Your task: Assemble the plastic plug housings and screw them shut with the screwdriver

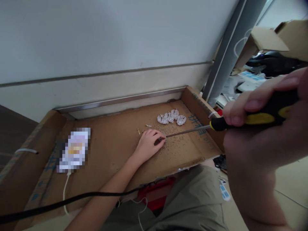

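Observation:
My right hand (255,141), large and close at the right, is wrapped round the black and yellow handle of a screwdriver (190,131). Its long metal shaft points left, and the tip meets the fingertips of my left hand (150,144). That left hand rests on the cardboard with thumb and fingers pinched together; what lies between them is mostly hidden. Just behind it are a small brass-coloured piece (138,131) and a small clear-and-metal piece (148,125). Several clear plastic plug-like parts with metal pins (172,116) sit clustered farther back.
A shallow cardboard tray (103,154) with raised sides forms the work surface, dotted with dark marks. At left lies a blurred-out phone-like object (74,149) with a white cable (64,192). A black cable (72,200) crosses in front. Boxes (264,41) and clutter stand at right.

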Action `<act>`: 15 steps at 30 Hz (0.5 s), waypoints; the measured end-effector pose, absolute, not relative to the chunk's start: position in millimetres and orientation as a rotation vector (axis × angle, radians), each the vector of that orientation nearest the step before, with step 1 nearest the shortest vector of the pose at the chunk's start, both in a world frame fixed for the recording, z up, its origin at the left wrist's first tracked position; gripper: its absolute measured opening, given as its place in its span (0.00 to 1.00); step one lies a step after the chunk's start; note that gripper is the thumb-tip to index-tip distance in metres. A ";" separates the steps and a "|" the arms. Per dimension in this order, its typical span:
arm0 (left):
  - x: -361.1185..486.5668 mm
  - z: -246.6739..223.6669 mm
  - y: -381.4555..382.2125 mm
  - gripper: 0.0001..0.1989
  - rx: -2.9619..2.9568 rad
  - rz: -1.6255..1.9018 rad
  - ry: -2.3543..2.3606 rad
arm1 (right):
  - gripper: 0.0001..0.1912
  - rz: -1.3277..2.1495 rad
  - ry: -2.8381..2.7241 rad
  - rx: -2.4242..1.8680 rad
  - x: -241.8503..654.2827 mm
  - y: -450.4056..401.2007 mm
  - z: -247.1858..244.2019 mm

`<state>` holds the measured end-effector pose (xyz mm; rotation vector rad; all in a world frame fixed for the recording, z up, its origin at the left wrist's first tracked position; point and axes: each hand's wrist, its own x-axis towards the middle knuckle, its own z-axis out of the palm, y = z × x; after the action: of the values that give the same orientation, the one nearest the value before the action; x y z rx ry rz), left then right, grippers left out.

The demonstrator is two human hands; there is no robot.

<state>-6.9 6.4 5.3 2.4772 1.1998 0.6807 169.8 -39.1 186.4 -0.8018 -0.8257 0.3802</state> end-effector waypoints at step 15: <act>-7.3 5.4 6.4 0.07 2.478 0.674 1.184 | 0.11 0.372 -0.830 -0.787 167.0 -36.1 184.7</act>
<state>-7.3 6.4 5.4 2.4784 1.1840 0.6737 167.0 -36.1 184.7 -0.7867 -0.8303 0.3722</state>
